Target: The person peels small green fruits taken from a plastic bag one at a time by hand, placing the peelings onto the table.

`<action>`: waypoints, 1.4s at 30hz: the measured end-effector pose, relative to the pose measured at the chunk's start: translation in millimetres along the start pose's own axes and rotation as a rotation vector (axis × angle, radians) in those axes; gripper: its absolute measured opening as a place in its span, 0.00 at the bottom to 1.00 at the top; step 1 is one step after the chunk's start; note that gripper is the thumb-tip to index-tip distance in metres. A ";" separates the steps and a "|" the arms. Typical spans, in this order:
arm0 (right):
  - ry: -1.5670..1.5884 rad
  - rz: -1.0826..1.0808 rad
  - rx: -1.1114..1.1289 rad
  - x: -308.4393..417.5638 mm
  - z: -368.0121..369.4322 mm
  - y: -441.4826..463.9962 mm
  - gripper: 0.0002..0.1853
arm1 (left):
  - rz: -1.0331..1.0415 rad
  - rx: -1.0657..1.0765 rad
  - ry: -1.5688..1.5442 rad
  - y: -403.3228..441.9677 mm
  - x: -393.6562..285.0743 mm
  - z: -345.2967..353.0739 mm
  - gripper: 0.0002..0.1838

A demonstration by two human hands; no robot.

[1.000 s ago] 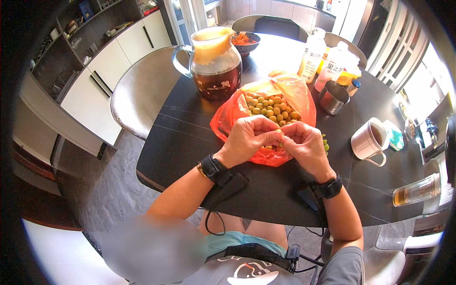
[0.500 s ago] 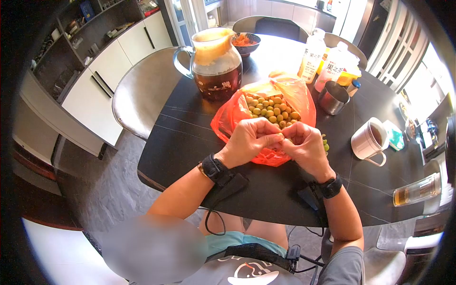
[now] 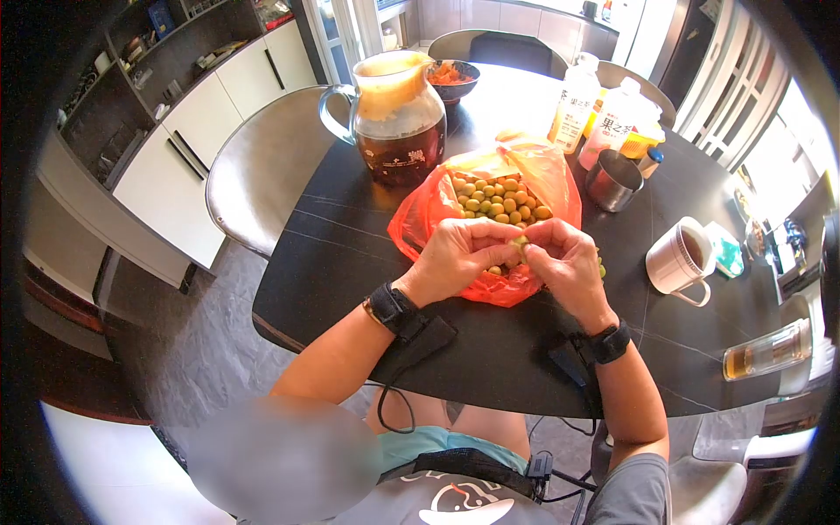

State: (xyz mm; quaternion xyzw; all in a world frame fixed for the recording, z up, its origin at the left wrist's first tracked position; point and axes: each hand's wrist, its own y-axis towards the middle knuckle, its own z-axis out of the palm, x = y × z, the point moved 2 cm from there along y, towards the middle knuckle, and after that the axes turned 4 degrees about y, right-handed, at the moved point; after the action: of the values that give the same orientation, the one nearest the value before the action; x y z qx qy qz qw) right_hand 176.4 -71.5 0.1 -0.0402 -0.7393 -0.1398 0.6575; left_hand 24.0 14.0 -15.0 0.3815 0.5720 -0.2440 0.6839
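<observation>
An open red plastic bag (image 3: 551, 171) full of small round green-yellow fruits (image 3: 503, 199) stands on the dark table. Over its near side, my left hand (image 3: 459, 254) and my right hand (image 3: 567, 262) meet at the fingertips. Between them they pinch one small pale green fruit (image 3: 521, 242), partly covered by the fingers. More fruits show in the bag just below my fingertips. Some green pieces (image 3: 600, 265) lie beside the bag, partly hidden behind my right hand.
On the black table (image 3: 350, 280) stand a glass jug (image 3: 398, 122) of dark liquid, a bowl (image 3: 453, 83), bottles (image 3: 570, 109), a metal cup (image 3: 615, 181), a white mug (image 3: 678, 255) and a glass tumbler (image 3: 766, 350) lying on its side. A chair (image 3: 254, 175) is at the left.
My fingertips have shifted slightly and my right hand's fingers have turned a little. More of the pale green fruit between them shows now.
</observation>
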 end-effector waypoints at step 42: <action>-0.812 -0.064 0.041 24.4 -96.9 -2.7 0.13 | -0.014 0.093 -0.141 -10.0 -31.5 5.5 0.12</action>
State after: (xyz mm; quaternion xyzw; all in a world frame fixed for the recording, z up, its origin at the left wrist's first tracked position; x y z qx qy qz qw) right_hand 265.6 -102.3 33.0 -0.0561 -0.9422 -0.1183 0.3083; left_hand 12.5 0.5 13.4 0.3907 0.5133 -0.3015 0.7021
